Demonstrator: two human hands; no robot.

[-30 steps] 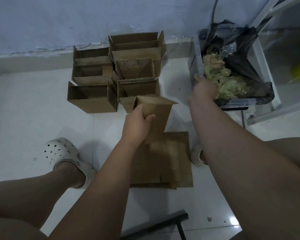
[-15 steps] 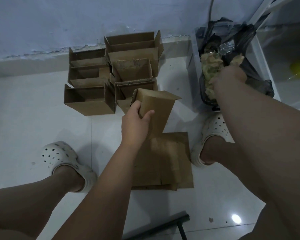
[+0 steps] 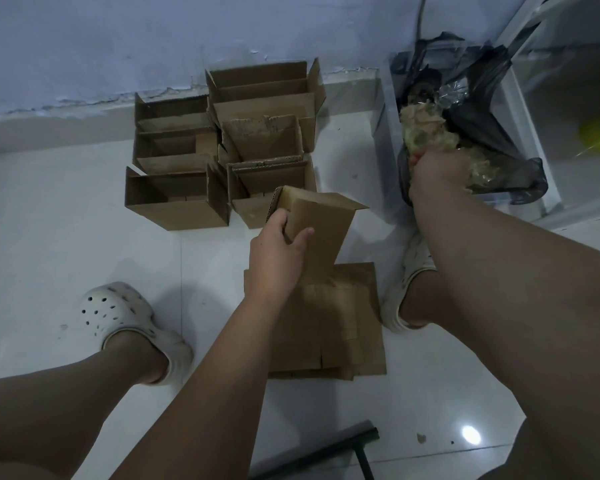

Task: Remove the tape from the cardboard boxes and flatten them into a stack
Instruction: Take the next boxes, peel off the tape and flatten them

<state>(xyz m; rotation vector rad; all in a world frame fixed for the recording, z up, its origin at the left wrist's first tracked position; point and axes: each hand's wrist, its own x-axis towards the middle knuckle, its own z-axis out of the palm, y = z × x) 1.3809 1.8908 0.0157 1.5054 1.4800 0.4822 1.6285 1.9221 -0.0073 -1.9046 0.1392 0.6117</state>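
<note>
My left hand grips a flattened cardboard box, holding it upright above the stack of flat cardboard on the floor. My right hand reaches into the bin with the black bag and presses on the wad of crumpled tape; whether its fingers hold any tape is hidden. Several open cardboard boxes stand in a cluster against the wall behind the held box.
White tiled floor all around. My feet in white clogs sit at left and right of the stack. A white frame stands beside the bin. A dark metal bar lies at the near edge.
My right hand went from the bin's front rim further in, then came back to the near part of the tape wad. My left hand has kept the flat box nearly still.
</note>
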